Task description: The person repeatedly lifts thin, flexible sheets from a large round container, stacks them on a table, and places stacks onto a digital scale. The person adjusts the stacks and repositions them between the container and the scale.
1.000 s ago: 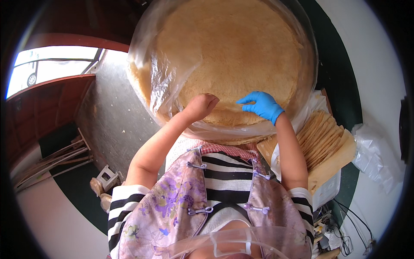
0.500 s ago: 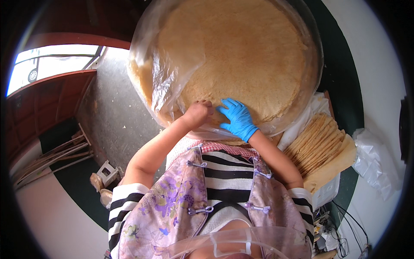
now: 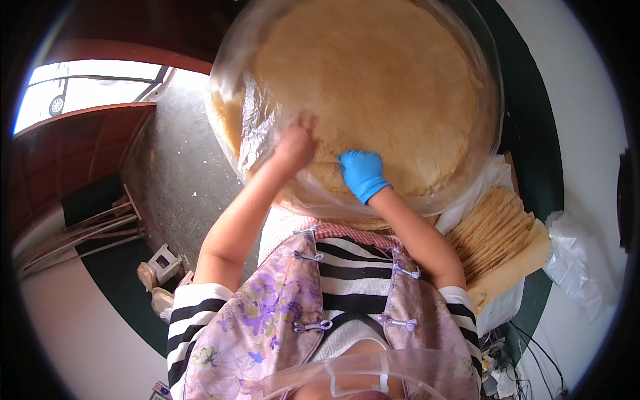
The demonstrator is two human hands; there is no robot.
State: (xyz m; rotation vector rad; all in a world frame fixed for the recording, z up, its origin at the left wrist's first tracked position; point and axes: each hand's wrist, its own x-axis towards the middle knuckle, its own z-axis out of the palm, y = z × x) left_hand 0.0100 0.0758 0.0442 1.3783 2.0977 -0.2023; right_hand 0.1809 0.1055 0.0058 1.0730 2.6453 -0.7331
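In front of me is a stack of large, round, thin tan flatbreads (image 3: 393, 87), with clear plastic sheeting (image 3: 257, 117) around its sides and bunched at the left. My left hand (image 3: 295, 143), bare and blurred by motion, is over the near left part of the top flatbread with its fingers drawn together. Whatever they may pinch cannot be made out. Beside it, my right hand (image 3: 363, 175) wears a blue glove. Its fingers are curled in against the flatbread near the stack's front edge, and their tips are hidden.
At my right, folded flatbreads (image 3: 490, 233) stand in a row on brownish paper, beside a clear plastic bag (image 3: 580, 257). Black cables (image 3: 540, 343) hang at the lower right. A small white stool (image 3: 165, 265) and wooden poles (image 3: 87, 233) are on the left, near the grey floor (image 3: 187, 153).
My left hand has moved forward and slightly left over the flatbread. The gloved right hand, spread flat before, has curled its fingers in.
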